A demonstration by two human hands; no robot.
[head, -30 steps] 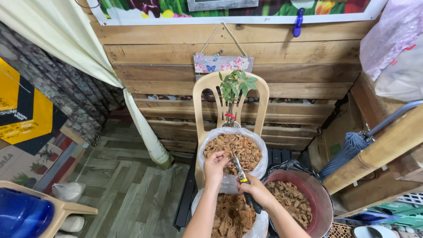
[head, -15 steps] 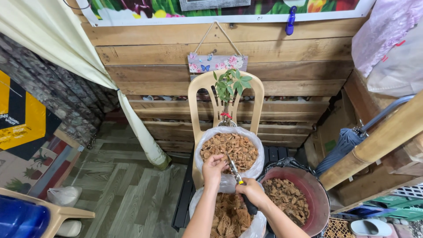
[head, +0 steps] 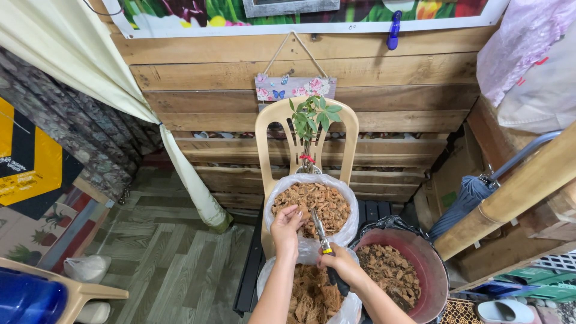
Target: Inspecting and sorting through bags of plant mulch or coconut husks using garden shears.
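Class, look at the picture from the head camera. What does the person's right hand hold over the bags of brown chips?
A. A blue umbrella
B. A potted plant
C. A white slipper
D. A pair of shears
D. The right hand grips a pair of shears by the dark handles, blades pointing up toward the white bag of brown chips on the chair, while the left hand reaches into that bag.

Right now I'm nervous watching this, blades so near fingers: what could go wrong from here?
1. The pruning shears in the right hand point toward the left hand, whose fingers rest in the brown bark chips; a snip might nick them.
2. The clear plastic bag of chips sits on the beige plastic chair; pressing down could tip it.
3. The small potted plant behind the bag might get knocked.
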